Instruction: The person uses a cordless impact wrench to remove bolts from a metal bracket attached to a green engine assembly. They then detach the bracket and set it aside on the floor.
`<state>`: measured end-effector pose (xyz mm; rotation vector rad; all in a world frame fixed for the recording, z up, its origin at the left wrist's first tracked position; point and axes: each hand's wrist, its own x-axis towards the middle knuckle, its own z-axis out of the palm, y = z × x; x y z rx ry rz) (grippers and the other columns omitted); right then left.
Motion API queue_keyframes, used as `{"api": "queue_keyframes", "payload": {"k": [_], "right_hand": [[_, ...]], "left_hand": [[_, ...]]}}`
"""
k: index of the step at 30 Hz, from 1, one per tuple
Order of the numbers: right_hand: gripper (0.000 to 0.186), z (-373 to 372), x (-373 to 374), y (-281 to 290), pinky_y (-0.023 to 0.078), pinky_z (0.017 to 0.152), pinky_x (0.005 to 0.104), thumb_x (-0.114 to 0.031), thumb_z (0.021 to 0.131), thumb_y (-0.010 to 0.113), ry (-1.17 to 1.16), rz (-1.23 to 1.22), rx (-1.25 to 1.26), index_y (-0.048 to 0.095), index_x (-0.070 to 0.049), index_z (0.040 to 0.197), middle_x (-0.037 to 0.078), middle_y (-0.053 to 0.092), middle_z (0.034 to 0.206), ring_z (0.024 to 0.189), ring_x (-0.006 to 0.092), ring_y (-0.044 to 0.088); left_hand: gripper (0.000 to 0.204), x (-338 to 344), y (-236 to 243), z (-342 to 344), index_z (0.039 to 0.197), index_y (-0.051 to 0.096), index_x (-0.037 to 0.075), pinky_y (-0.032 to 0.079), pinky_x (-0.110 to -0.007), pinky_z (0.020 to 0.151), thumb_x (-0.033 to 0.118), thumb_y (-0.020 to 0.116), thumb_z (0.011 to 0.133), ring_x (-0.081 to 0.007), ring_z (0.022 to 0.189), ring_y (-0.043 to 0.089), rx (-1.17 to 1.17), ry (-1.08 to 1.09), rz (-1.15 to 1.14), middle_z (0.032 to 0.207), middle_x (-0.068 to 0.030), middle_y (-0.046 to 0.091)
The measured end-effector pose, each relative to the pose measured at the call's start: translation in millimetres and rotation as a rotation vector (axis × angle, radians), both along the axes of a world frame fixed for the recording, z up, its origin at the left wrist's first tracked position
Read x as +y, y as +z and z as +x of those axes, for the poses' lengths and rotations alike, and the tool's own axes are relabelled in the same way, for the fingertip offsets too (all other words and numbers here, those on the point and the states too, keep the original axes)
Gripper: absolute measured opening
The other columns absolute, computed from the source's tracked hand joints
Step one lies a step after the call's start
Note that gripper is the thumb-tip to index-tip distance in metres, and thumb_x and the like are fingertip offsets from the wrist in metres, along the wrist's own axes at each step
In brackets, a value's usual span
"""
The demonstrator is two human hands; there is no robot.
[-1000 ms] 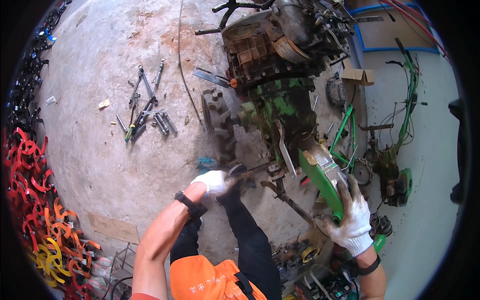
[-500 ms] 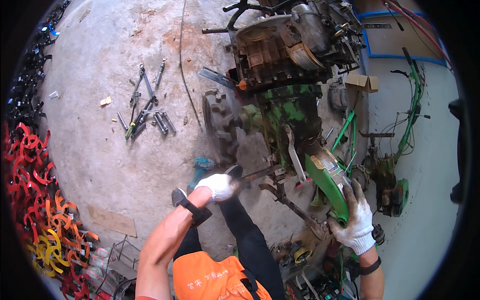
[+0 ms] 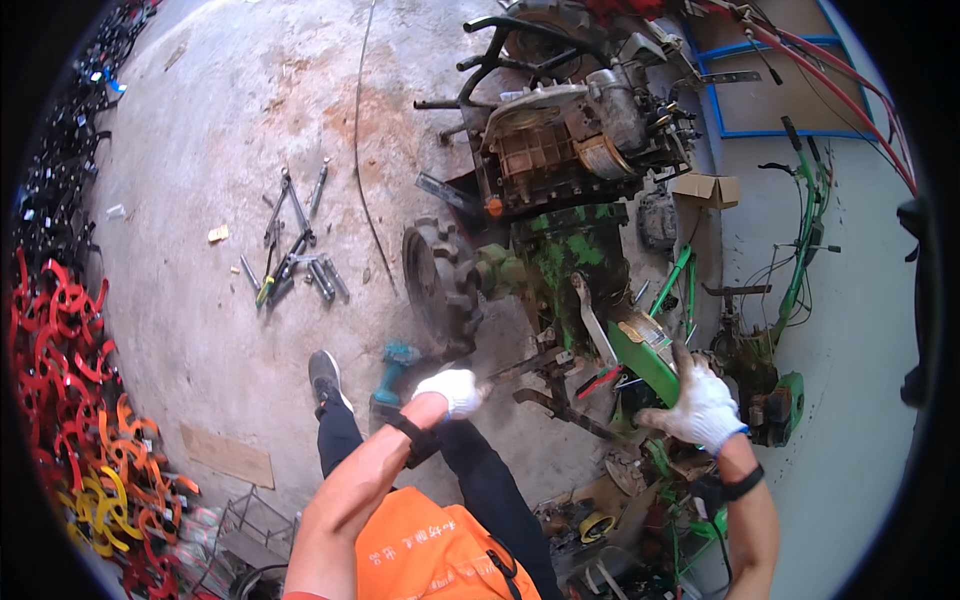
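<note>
Green-patched machine [image 3: 575,250] is standing right of upper centre; the left hand [image 3: 450,392] is clasping a dark bar [image 3: 525,366], the right hand [image 3: 700,405] is gripping a green cover [image 3: 645,368], fingers half spread; uneven pulling could tip it.

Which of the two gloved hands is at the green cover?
The right hand, touching the green cover; the left hand holds a dark bar instead.

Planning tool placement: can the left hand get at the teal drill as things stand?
Probably yes, once freed: the left hand seems to grip a dark bar. The teal drill lies near it in view on the floor, with nothing evident between; height is hard to judge.
</note>
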<state>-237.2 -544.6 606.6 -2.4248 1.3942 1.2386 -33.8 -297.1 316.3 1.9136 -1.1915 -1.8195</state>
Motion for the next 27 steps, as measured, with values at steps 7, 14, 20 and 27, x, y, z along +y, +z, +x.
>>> {"api": "queue_keyframes", "payload": {"k": [7,14,20,27], "right_hand": [[0.105,4,-5,-40,0.062,0.100,0.0540,-0.018,0.073,0.092,0.030,-0.223,0.088,0.043,-0.012,0.166,0.029,0.066,0.138,0.120,0.0469,0.073],[0.106,1,-15,-37,0.063,0.099,0.0536,-0.017,0.073,0.091,0.073,-0.178,0.086,0.043,-0.014,0.167,0.030,0.069,0.132,0.115,0.0472,0.075],[0.108,2,-22,-35,0.062,0.099,0.0538,-0.016,0.072,0.090,0.058,-0.155,0.071,0.041,-0.015,0.168,0.031,0.068,0.132,0.116,0.0487,0.074],[0.106,7,-27,-30,0.061,0.101,0.0538,-0.015,0.073,0.089,0.030,-0.128,0.083,0.042,-0.014,0.168,0.031,0.067,0.134,0.116,0.0491,0.074]], "left_hand": [[0.065,0,-12,-3,0.121,0.078,-0.004,0.058,-0.054,0.100,0.053,0.049,0.113,-0.0501,0.116,0.074,0.072,-0.042,0.002,0.120,-0.0306,0.078],[0.067,-8,-12,9,0.124,0.078,-0.003,0.058,-0.054,0.099,0.056,0.049,0.113,-0.0498,0.115,0.074,0.130,-0.131,0.011,0.121,-0.0285,0.079],[0.081,-6,-23,30,0.128,0.078,-0.004,0.057,-0.050,0.103,0.069,0.050,0.111,-0.0411,0.122,0.076,0.461,-0.110,0.293,0.129,-0.0266,0.079],[0.081,-36,-14,77,0.150,0.048,-0.010,0.069,-0.040,0.080,0.038,0.088,0.097,-0.0331,0.112,0.076,0.322,1.002,0.073,0.125,-0.0239,0.070]]}}
